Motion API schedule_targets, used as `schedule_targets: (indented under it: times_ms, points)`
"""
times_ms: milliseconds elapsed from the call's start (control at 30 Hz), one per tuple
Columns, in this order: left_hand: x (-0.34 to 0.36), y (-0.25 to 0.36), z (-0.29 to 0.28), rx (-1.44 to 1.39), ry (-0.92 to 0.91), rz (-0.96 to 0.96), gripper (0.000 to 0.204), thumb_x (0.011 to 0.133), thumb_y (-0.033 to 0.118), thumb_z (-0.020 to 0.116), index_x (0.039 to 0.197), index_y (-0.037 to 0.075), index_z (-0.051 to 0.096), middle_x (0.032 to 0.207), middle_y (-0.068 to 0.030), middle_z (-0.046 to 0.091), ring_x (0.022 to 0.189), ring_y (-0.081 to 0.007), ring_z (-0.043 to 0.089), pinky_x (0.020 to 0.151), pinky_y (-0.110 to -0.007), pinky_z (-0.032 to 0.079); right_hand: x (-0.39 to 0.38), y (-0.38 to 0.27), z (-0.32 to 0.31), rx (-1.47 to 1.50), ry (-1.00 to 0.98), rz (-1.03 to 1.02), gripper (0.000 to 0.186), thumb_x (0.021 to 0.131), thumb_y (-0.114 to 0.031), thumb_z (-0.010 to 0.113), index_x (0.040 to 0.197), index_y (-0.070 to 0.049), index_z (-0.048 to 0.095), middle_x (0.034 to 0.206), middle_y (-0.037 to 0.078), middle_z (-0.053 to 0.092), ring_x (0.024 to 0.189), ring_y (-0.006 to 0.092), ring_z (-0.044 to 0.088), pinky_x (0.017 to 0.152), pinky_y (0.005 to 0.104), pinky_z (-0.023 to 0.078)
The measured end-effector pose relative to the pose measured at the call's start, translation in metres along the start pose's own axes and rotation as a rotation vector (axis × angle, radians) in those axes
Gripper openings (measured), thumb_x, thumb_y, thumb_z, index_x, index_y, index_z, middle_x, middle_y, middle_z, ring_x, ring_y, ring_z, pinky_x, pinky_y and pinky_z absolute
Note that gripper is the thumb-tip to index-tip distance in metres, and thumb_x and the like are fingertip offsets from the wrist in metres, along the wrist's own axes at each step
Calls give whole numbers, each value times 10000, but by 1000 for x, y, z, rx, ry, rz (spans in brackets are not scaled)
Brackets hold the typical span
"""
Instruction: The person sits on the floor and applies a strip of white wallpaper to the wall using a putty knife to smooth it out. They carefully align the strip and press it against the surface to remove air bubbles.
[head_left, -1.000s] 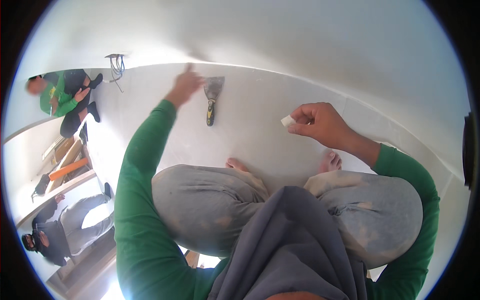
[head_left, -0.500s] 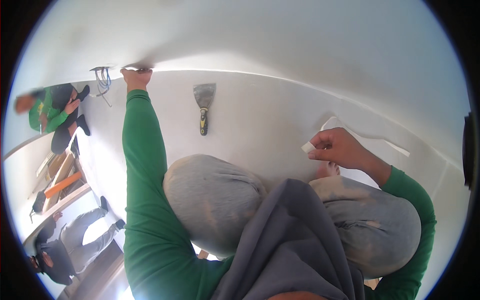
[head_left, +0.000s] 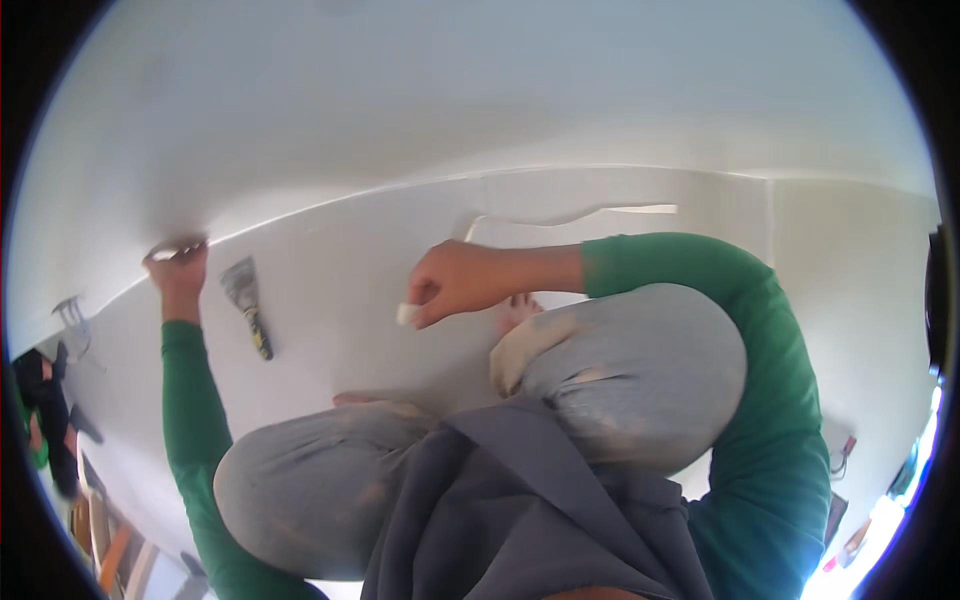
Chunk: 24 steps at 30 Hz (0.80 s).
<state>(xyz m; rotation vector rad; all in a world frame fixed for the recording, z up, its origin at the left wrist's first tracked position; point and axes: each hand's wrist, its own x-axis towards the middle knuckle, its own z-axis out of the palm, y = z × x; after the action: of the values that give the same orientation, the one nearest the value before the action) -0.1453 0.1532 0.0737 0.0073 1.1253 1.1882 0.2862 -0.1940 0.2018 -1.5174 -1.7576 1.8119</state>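
Note:
My left hand [head_left: 178,265] is at the seam where the white wall [head_left: 430,90] meets the pale floor [head_left: 340,260], fingers apart against the wall, with no object visible in it. A putty knife [head_left: 252,305] with a yellow-and-black handle lies flat just to its right. In front of my knees, my right hand [head_left: 448,282] pinches a small white piece [head_left: 407,313] between thumb and fingers. Behind that hand and forearm, a long, thin white strip [head_left: 640,209] lies loosely along the floor near the wall.
Loose wires [head_left: 72,318] hang from an opening at the left. Beyond them a co-worker [head_left: 45,400] in green and dark clothing sits, partly visible, near wooden pieces [head_left: 115,545]. My bent knees and bare feet take up the lower middle. Small items [head_left: 840,455] lie at the far right.
My left hand has gone out to the wall's base. My view has swung rightward, showing more of the white strip. My right hand has shifted left with the small piece.

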Motion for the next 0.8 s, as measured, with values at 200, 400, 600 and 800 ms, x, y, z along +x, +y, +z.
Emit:
schedule_targets:
  times_ms: [200,400,600,800]
  points:
    - [121,223,-79,16,-16,168,421,1028,456,552,1178,96,712,1239,-73,730,1178,-224,639,1046,-533,491,-4,-17,-7,17,-50,-20,407,905,-395,864,1054,-19,822,993,113,837,935,230,786,837,372,608]
    - [88,154,-56,-50,148,174,564,1043,508,538,1193,-6,715,1351,-172,715,1320,-304,598,1154,-580,462,-20,-15,1,33,35,112,375,911,-378,859,1046,-30,829,982,95,843,938,216,787,830,370,607]
    - [-59,14,21,71,73,-33,528,1042,489,501,1188,10,670,1401,-243,662,1472,-392,478,1256,-573,372,-12,-11,-6,28,-12,67,367,903,-365,859,1046,-28,833,978,89,842,941,215,788,842,367,605]
    - [58,101,-29,-38,83,122,782,1051,679,424,1469,38,584,1583,-206,558,1507,-363,465,1292,-560,309,-26,-6,-7,3,-8,134,375,901,-394,848,1036,-44,833,975,79,836,919,219,783,832,371,606]
